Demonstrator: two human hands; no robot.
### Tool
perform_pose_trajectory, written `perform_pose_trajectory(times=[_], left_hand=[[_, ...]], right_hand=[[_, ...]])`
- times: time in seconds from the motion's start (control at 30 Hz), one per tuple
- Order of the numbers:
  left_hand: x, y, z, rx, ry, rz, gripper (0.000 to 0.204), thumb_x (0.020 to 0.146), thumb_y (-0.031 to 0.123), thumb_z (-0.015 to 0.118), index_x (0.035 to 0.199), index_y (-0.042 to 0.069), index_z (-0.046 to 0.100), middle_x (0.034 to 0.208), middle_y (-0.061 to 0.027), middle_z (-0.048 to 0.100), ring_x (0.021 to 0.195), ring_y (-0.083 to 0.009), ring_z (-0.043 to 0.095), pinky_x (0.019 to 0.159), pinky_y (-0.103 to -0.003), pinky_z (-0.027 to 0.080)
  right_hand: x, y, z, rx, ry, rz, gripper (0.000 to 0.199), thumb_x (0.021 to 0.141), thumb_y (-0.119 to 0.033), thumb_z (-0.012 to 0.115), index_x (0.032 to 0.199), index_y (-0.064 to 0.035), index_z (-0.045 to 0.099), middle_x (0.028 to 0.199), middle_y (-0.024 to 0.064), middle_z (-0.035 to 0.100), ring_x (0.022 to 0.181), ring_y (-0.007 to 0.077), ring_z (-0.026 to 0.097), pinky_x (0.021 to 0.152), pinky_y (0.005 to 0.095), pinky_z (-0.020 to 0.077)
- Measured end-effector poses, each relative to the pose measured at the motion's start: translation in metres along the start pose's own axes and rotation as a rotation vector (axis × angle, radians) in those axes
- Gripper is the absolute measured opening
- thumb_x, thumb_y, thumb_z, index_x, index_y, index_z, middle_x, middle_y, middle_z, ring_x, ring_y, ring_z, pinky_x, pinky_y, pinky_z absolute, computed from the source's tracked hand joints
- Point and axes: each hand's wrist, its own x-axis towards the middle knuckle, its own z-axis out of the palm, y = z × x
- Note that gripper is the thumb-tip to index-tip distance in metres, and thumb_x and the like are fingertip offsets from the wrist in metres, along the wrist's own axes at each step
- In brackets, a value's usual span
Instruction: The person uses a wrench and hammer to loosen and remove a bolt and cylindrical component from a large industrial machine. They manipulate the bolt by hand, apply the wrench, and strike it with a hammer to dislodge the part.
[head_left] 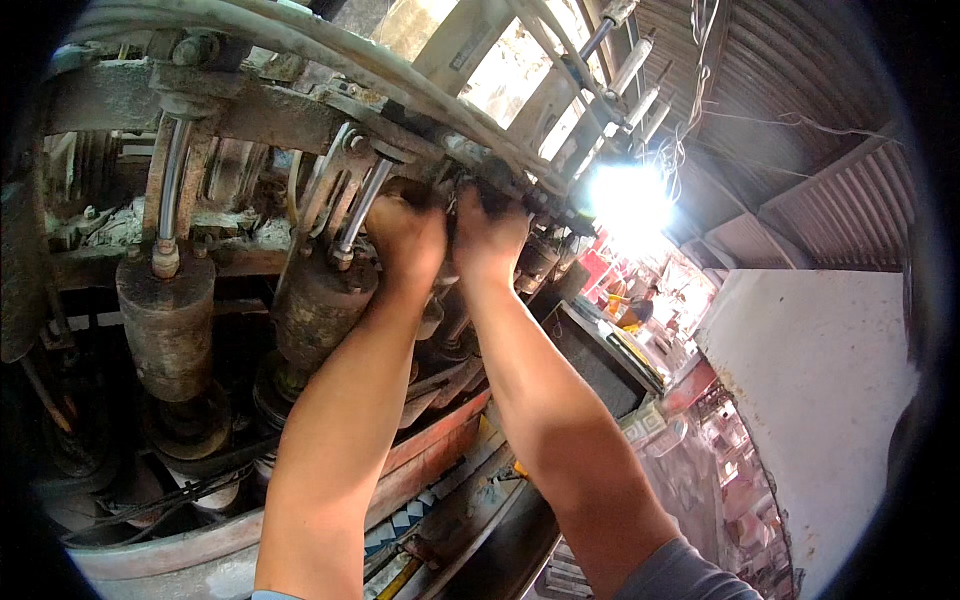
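Note:
Both my arms reach up and forward into a grimy row of machine parts. My left hand (408,235) is curled against the underside of the machine's beam, just right of a slim chrome rod (364,205) that rises from a dark cylinder (322,312). Close beside it, my right hand (490,238) is bent round a dark part under the beam, its fingertips lost in shadow. What either hand grips is hidden behind the knuckles and too dark to name.
Another cylinder (168,325) with a chrome rod stands to the left. Thick pale hoses (340,62) cross above my hands. A bright lamp (628,205) glares at right. A curved reddish rim (425,455) runs below. Farther off, a person (636,308) is near a cluttered bench, beside a white panel (810,370).

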Motion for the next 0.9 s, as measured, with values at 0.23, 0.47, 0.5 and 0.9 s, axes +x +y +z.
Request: perform_pose_trajectory(times=[0.23, 0.47, 0.5, 0.9], left_hand=[[0.004, 0.001, 0.02, 0.154, 0.423, 0.204, 0.022, 0.066, 0.004, 0.062, 0.083, -0.009, 0.057, 0.079, -0.0199, 0.062, 0.073, -0.0339, 0.061, 0.069, -0.043, 0.048], [0.008, 0.013, 0.01, 0.312, 0.197, -0.036, 0.02, 0.071, 0.005, 0.059, 0.087, -0.008, 0.063, 0.089, -0.023, 0.066, 0.082, -0.0338, 0.063, 0.072, -0.044, 0.047], [0.008, 0.011, 0.012, 0.3, 0.227, 0.027, 0.02, 0.072, 0.004, 0.058, 0.086, -0.008, 0.062, 0.088, -0.023, 0.066, 0.081, -0.034, 0.063, 0.072, -0.044, 0.046], [0.005, 0.0, 0.018, 0.187, 0.33, 0.165, 0.014, 0.07, 0.002, 0.06, 0.079, -0.009, 0.058, 0.08, -0.0206, 0.063, 0.078, -0.0344, 0.061, 0.073, -0.044, 0.046]], right_hand=[[0.001, 0.004, 0.003, 0.248, -0.013, -0.035, 0.027, 0.085, -0.012, 0.064, 0.11, 0.0005, 0.062, 0.104, 0.0101, 0.068, 0.092, 0.0184, 0.061, 0.085, 0.0318, 0.0464], [-0.007, -0.012, -0.009, 0.246, -0.018, 0.02, 0.03, 0.085, -0.013, 0.064, 0.109, 0.0039, 0.061, 0.106, 0.0136, 0.067, 0.095, 0.0185, 0.061, 0.087, 0.0324, 0.046], [-0.008, -0.011, -0.008, 0.234, -0.012, 0.033, 0.03, 0.085, -0.013, 0.064, 0.11, 0.0037, 0.061, 0.106, 0.014, 0.066, 0.095, 0.0187, 0.061, 0.087, 0.0324, 0.0458], [-0.004, 0.0, 0.001, 0.252, -0.069, 0.026, 0.034, 0.086, -0.017, 0.065, 0.11, 0.0053, 0.06, 0.106, 0.0158, 0.066, 0.097, 0.02, 0.06, 0.088, 0.0327, 0.0449]])
